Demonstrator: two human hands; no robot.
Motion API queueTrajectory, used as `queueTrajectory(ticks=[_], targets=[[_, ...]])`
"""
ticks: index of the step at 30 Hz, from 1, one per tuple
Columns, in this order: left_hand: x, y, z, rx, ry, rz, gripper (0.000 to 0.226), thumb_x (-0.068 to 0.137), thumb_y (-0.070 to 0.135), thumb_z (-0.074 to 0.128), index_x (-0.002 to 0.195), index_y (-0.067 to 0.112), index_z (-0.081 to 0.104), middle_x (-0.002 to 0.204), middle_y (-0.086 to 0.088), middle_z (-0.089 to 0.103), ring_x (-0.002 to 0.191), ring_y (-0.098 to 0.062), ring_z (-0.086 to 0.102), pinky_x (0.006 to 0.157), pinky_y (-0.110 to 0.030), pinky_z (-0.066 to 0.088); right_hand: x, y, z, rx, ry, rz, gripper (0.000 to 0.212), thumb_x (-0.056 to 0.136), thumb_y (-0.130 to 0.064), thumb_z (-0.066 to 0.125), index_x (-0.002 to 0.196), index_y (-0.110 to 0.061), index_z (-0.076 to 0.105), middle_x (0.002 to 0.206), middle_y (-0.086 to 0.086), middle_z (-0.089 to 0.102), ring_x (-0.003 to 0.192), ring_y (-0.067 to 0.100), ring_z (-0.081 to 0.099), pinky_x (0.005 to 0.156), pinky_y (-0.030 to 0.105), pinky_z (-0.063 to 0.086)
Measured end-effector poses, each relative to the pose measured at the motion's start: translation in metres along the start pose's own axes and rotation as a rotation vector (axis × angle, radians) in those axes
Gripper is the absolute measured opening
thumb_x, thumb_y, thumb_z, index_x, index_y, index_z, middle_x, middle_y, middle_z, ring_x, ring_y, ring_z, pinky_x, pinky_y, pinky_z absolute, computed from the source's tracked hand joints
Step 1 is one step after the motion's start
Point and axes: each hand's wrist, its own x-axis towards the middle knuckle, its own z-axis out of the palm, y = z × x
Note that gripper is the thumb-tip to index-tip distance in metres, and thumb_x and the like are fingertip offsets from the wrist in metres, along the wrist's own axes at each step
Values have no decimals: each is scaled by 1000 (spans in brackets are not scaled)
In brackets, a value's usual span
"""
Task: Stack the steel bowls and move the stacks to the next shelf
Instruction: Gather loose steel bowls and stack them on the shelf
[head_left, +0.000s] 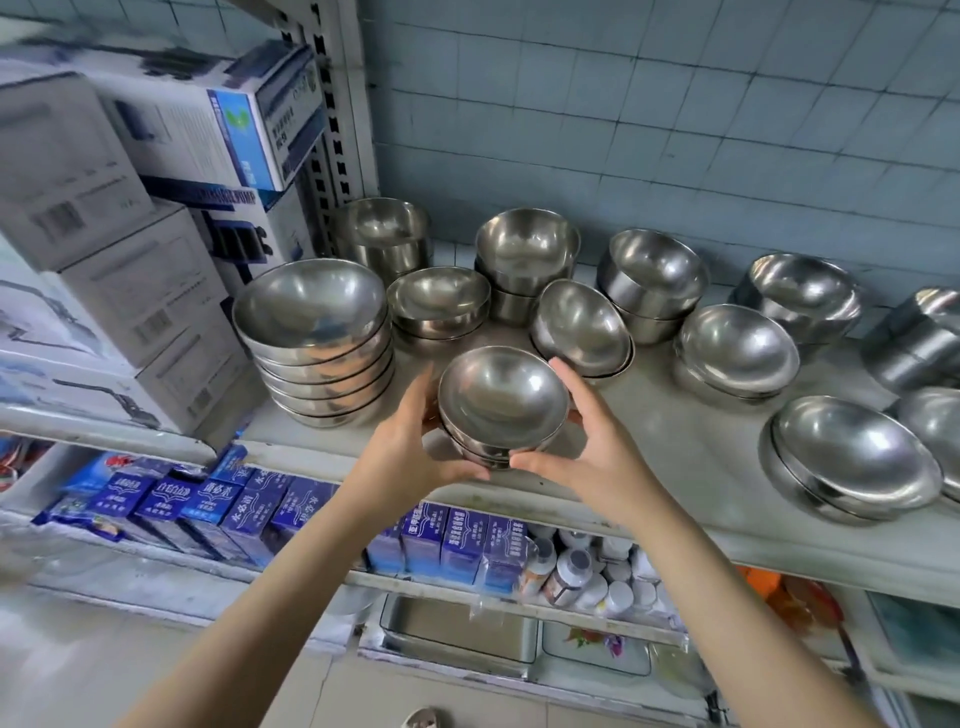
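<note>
One left hand (410, 447); one right hand (587, 441); about twelve steel bowl stacks (311, 338) on one shelf (675, 421).

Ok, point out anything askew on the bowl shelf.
One steel bowl in the middle of the shelf looks tipped up on its edge, not flat. The tall bowl stack at the left seems to lean. The small stack held by the left hand and right hand looks neatly nested. No spills show.

One head-worn wide-angle view looks forward and down; close upon the pale shelf (675, 431) of steel bowls (311, 312), facing the grey tiled wall (675, 104).
</note>
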Motion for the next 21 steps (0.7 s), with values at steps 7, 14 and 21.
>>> queueTrajectory(ticks=[7,14,21], targets=[[0,-5,-4,13,-30,48,119,55,37,91,153,21,25,126,15,53,118,2,43,90,4,27,2,-1,5,-41,-37,29,111,70,-42,86,156,-43,16,157,-28,21,145,-2,25,121,29,22],[3,-8,-9,-10,-41,63,110,59,38,91,149,25,30,128,14,55,122,-6,49,100,-20,34,5,-16,-30,-64,241,2,85,64,-54,76,140,-47,40,145,-25,39,129,4,42,99,20,42],[2,-7,-12,-7,-19,38,105,61,33,91,147,25,33,118,24,50,116,1,46,83,5,31,74,-14,-57,-212,155,171,119,67,-58,83,159,-31,12,165,-7,20,150,14,22,115,30,22]])
